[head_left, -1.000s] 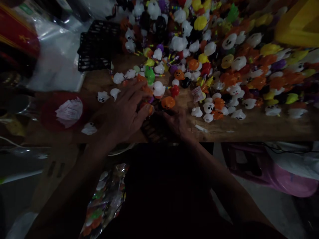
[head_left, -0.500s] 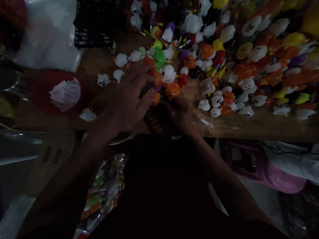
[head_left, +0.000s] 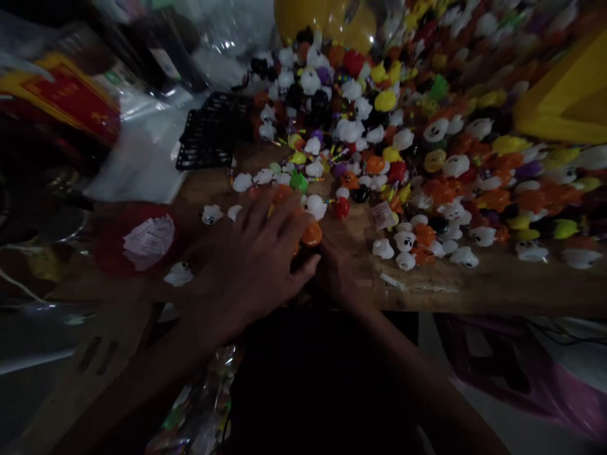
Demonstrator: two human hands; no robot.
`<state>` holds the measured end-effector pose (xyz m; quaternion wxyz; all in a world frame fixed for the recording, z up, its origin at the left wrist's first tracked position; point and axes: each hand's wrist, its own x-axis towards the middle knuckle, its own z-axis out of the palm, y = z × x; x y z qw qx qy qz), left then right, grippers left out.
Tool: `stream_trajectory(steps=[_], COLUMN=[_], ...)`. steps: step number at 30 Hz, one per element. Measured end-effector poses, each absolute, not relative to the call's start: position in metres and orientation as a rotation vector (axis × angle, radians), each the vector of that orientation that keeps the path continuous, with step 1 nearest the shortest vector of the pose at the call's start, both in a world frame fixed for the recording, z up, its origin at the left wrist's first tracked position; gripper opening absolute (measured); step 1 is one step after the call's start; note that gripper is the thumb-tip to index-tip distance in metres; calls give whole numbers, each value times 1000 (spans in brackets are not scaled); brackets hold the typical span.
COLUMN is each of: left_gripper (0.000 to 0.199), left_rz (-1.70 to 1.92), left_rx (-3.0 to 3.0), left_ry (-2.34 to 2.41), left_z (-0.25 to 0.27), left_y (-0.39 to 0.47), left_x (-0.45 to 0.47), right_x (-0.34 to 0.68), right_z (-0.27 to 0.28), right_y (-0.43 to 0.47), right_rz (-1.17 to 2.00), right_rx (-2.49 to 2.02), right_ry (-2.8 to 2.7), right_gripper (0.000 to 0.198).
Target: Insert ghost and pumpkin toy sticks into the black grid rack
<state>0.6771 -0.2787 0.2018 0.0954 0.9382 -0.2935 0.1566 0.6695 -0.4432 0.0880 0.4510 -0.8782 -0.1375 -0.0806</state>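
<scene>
Overlapping orange toys (head_left: pixel 312 235), left hand (head_left: pixel 258 268) palm-down

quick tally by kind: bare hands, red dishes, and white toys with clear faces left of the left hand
Bare hands: 2, left hand and right hand
Red dish: 1
Clear-faced: 2, upper white toy and lower white toy
Total: 5
Not counted: third white toy beside the left hand, its face unclear.

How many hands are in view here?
2: the left hand over some orange toys, and the right hand beside it, its fingers partly hidden in shadow.
</scene>
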Motion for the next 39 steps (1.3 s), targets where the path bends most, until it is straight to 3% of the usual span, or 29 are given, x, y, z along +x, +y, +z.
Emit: stream_trajectory(steps=[3,8,13,17,23,28,32,39], left_gripper=[43,42,40,39,41,44,59,53], left_rz=[390,515,145,-22,72,280,285,340], left_rx=[2805,2676,2789,2726,2698,2637,2841,2929], left_ry=[-832,-604,-122,-325,-466,-924,-1055,-1101], left_z=[202,227,241,224,232,230,201,179], left_y=[-286,-253,-217,-216,-221,-235,-254,-260], left_x=[676,711,776,790,752,704,691,704], right_x=[668,673,689,703,694,683,681,674], right_z=[99,115,142,161,146,132,127,115], right_y=[-444,-455,-501,-522,-486,-451,-440,-448], right_rz=[-149,-130,-190,-94,85,212,196,4], right_rx=[-2116,-2101,-2201,-2269,-2288,-2456,-2461,-2320], right_ry=[-343,-382,-382,-328,-422,-382,-341,-370], right_gripper=[31,24,20,18,20,20,22,18])
